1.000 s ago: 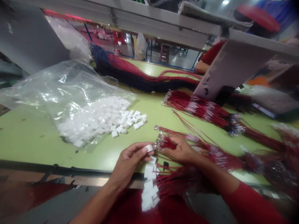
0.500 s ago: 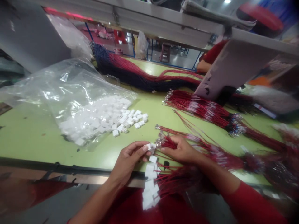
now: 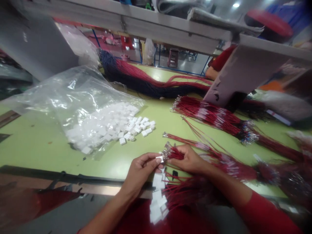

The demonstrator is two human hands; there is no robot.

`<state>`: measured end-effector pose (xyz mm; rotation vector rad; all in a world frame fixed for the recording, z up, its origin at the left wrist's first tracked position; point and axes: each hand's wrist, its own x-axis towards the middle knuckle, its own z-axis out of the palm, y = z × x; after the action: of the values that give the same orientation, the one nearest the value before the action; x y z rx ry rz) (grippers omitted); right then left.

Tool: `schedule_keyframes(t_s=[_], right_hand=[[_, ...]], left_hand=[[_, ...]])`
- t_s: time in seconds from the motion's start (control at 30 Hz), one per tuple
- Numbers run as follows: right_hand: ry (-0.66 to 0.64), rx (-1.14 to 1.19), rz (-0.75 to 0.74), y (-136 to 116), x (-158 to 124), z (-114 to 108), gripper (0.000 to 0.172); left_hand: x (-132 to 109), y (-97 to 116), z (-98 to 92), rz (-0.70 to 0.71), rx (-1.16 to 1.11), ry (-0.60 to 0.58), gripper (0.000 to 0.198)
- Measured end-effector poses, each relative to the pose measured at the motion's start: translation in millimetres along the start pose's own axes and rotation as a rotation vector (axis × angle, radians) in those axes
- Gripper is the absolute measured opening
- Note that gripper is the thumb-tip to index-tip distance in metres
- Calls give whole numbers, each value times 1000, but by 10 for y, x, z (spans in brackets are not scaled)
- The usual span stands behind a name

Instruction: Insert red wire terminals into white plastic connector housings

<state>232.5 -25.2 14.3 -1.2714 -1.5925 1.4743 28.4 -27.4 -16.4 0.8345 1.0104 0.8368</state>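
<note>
My left hand pinches a white connector housing between thumb and fingers. Right beside it, my right hand is closed around a bunch of red wires whose metal terminals point at the housing. The terminals come up against the housing; whether any is inside it I cannot tell. Below my hands, several white housings fitted on red wires hang in a row over the table's front edge. Loose white housings lie by the mouth of a clear plastic bag that holds many more.
Bundles of red wires with metal ends lie at the right on the green table. Long dark blue wires and red ones stretch along the back. An upright panel stands at the right, with another person's arm behind it.
The housing in my left hand has turned and sits closer against the terminals. My right hand keeps its hold on the wires. The whole view has shifted slightly.
</note>
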Motion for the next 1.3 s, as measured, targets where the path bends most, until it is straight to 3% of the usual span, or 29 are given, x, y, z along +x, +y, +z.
schedule_keyframes(t_s=[0.17, 0.3, 0.4, 0.5, 0.57, 0.67, 0.77, 0.97, 1.07, 1.2, 1.3], right_hand=[[-33, 10, -7, 65, 9, 21, 27], [119, -124, -149, 24, 29, -21, 26], [126, -172, -134, -29, 37, -77, 26], [63, -230, -64, -37, 44, -131, 25], [81, -305, -70, -14, 50, -159, 22], [122, -372, -91, 25, 55, -182, 22], [136, -380, -83, 40, 50, -182, 23], [86, -249, -80, 19, 34, -159, 25], [54, -206, -75, 14, 28, -148, 23], [100, -235, -4, 39, 32, -145, 26], [87, -311, -47, 71, 47, -185, 25]], left_hand=[[-9, -7, 62, 38, 13, 5, 28], [8, 37, -32, 114, 206, -56, 23], [95, 147, -161, 286, 453, -39, 19], [295, 321, -317, 573, 798, 155, 25], [464, 437, -417, 692, 1122, 201, 33], [680, 554, -525, 776, 1466, 124, 36], [780, 582, -569, 823, 1598, 52, 31], [664, 494, -510, 769, 1554, -85, 17], [527, 453, -440, 688, 1348, -145, 18], [383, 401, -319, 660, 992, -331, 22], [348, 343, -245, 622, 940, -412, 19]])
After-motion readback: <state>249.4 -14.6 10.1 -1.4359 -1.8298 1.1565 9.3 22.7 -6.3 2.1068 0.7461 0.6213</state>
